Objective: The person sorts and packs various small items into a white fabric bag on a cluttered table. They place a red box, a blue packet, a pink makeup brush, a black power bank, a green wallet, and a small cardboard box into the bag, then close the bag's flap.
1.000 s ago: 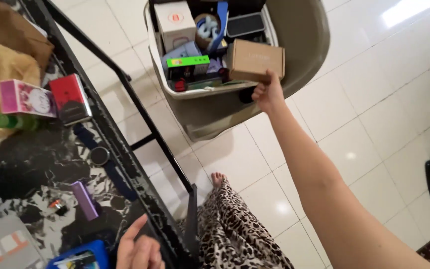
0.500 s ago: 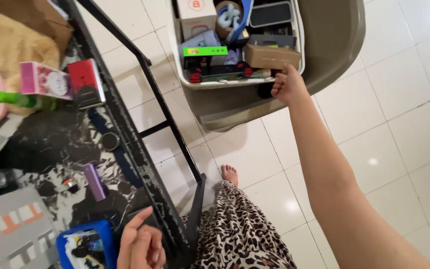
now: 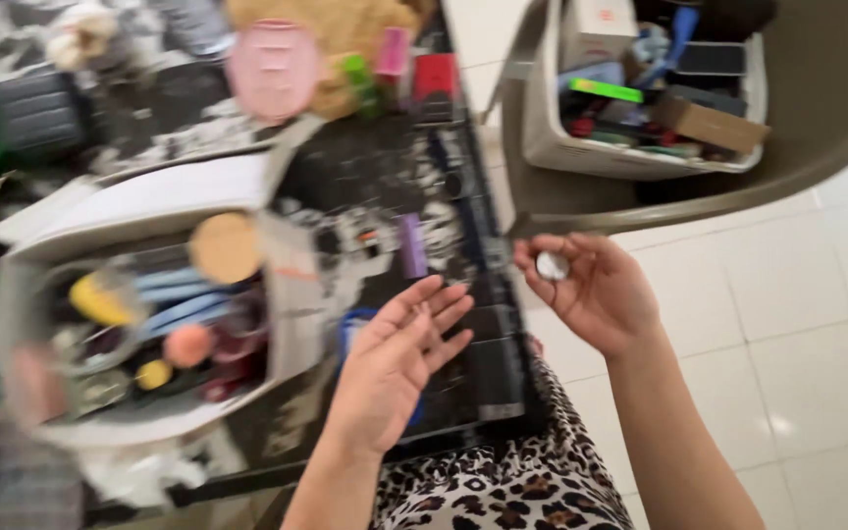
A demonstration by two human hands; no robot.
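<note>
Taking the dark marbled worktop (image 3: 385, 186) as the landmark, and reading from its left end: a pale open bin (image 3: 149, 324) sits on the left part of the worktop, blurred, with round yellow, tan and pink things inside that cannot be told apart further. Behind it, toward the far edge, lie a pink round lid (image 3: 274, 67) and a tan soft toy (image 3: 331, 25).

Over the worktop's near right corner hovers the left hand (image 3: 395, 368), palm up, fingers spread and loose; its grip is apart and holds nothing. A small purple box (image 3: 411, 245) lies on the worktop just beyond its fingertips.

Just off the worktop's right edge, above the white tiled floor (image 3: 797, 324), is the right hand (image 3: 591, 290), palm up and cupped. A small round silvery object (image 3: 552, 265) rests against its fingers, which curl around it loosely rather than pinching it.

The object looks light, hard and smooth, likely to roll or slip from an open palm; it would be safest taken by its rim between thumb and forefinger.

Beyond the worktop's right end, a grey tub (image 3: 660, 162) of boxes sits on a taupe chair (image 3: 817, 118).
</note>
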